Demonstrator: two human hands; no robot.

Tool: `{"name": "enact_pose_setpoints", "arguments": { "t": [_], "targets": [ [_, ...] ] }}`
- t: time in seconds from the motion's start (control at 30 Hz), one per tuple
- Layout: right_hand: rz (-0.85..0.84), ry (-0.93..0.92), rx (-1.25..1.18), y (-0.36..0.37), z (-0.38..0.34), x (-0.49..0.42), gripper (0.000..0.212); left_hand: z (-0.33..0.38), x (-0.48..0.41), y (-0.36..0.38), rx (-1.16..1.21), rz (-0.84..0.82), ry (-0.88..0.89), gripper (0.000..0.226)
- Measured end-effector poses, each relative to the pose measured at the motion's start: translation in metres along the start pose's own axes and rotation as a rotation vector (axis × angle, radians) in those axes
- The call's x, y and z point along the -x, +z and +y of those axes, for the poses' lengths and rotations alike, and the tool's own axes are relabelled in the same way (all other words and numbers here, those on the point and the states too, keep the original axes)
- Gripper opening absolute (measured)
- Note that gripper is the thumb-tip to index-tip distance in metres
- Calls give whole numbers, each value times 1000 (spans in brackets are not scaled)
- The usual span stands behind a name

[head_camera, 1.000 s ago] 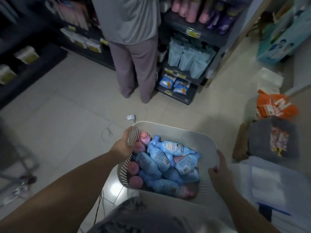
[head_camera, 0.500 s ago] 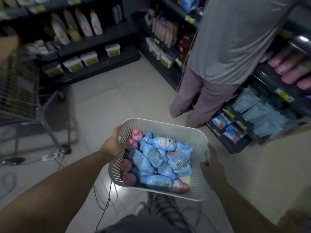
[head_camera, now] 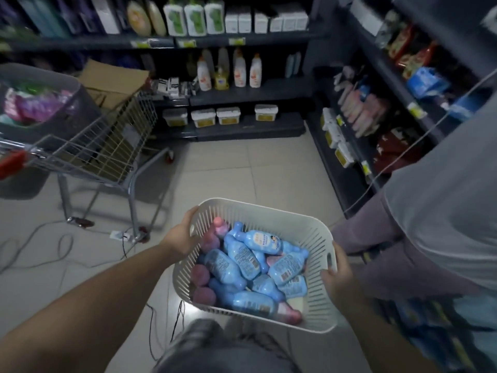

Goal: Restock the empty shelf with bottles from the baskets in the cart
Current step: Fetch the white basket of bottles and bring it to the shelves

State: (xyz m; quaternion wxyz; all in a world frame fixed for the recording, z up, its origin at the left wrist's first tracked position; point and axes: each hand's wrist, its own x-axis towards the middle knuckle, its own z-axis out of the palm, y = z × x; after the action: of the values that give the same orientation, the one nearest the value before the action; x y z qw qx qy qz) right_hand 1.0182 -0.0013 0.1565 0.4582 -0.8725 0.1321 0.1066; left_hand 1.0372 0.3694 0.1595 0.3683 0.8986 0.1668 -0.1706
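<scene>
While clasping basket [head_camera: 269,211] ends in left grip [head_camera: 183,235] and right grip [head_camera: 336,275], note bottles [head_camera: 242,257] lying flat midway between both.

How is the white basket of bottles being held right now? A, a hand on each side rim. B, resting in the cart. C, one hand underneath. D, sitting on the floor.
A: the left hand grips one rim of the basket and the right hand grips the opposite rim.
</scene>
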Motion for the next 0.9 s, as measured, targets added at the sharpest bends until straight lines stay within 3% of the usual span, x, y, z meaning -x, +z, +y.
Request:
{"name": "enact_pose_setpoints", "arguments": {
  "t": [0.23,0.57,0.63,0.7,0.83,0.9],
  "targets": [
    [-92,-49,34,7,-43,-103,77,11,-53,-22,111,152,-80,79],
    [-93,-20,161,49,-126,-216,63,10,-181,-76,155,61,-70,86],
    [-76,37,110,59,-143,-235,48,15,-203,-92,176,40,-53,89],
    [-68,36,92,68,-167,-253,37,20,-226,-110,228,25,-38,106],
    [-78,31,165,97,-204,-301,56,22,-279,-146,260,13,-53,103],
    [-79,26,132,109,-222,-319,60,23,-299,-166,395,1,-102,125]
  ]
}}
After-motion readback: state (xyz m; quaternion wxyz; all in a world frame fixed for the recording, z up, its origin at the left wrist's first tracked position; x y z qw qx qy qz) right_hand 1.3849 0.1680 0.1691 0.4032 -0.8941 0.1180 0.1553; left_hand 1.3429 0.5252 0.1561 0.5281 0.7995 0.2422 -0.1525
